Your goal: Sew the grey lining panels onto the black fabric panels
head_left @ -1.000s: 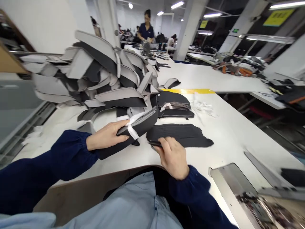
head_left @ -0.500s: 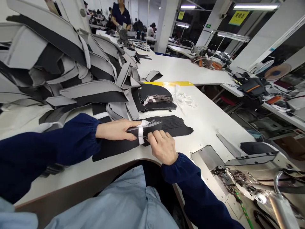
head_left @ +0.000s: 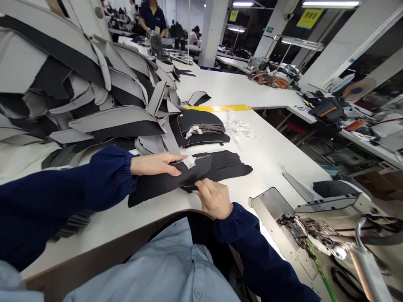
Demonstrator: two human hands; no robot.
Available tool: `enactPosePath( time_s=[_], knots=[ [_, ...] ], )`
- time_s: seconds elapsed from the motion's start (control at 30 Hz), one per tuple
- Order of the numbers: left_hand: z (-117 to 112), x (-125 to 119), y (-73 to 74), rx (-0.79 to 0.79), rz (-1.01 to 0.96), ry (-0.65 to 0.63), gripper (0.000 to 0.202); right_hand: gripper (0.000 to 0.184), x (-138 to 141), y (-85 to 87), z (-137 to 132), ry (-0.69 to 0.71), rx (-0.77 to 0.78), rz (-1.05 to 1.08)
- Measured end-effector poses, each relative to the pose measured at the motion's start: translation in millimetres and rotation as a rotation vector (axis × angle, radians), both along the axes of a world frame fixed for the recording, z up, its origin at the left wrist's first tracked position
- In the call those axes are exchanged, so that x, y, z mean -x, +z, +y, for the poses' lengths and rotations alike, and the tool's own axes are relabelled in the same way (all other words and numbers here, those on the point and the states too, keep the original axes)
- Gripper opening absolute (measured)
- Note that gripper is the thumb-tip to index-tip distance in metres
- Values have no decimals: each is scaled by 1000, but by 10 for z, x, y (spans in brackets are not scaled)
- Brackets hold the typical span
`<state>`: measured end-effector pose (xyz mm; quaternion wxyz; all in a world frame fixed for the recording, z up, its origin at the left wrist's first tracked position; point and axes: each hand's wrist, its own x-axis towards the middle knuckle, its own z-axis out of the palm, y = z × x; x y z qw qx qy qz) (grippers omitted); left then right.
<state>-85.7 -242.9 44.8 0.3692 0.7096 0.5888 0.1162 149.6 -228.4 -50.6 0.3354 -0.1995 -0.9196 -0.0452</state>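
Note:
My left hand point(head_left: 157, 165) is closed on a bundle of black fabric pieces point(head_left: 166, 182), which lies tilted on the table, thumb on the near face and fingers along the top edge. A crumpled white cloth strip point(head_left: 189, 161) sits at the bundle's top edge by my fingertips. Close to the lower edge, my right hand point(head_left: 215, 198) is curled shut around something slim and dark, mostly hidden by the fingers. Just beyond, a fanned stack of black pieces point(head_left: 231, 163) lies flat.
A big heap of grey and black cut pieces point(head_left: 122, 117) fills the left. Behind my hands sits a tied black stack point(head_left: 201, 121), with white scraps point(head_left: 242, 128) beside it. A sewing machine point(head_left: 315, 230) stands at right. A person point(head_left: 153, 19) works at the far table.
The white strip that ran down the bundle's front has come loose and now lies bunched at the top edge. My right hand has shifted slightly down, away from the bundle's face.

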Motion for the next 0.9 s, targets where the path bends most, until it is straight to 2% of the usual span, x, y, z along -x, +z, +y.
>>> enactPosePath(
  time_s=[0.1,0.2,0.3,0.4,0.5,0.63,0.8,0.9],
  knots=[
    [69,-45,31,91,-211,39,70,29,-218,-214,-12,-141,456,302],
    [125,-160,40,135,-373,94,72,50,-348,-360,-43,-223,993,714],
    [146,-284,6,142,-401,-21,70,64,-349,-405,-67,-79,1390,1046],
    [139,-314,-58,74,-301,-223,68,65,-294,-385,-49,106,1617,1271],
    [152,-226,-132,-43,-124,-266,69,55,-216,-311,73,139,1695,1412],
    [358,-66,-212,-221,107,-149,74,45,-22,-118,495,64,1658,1394],
    [1023,-30,-196,-360,154,-95,70,31,206,126,1270,-150,1619,1407],
    [1494,-87,-234,-392,139,-63,61,25,220,156,1661,-225,1579,1414]
  ],
)
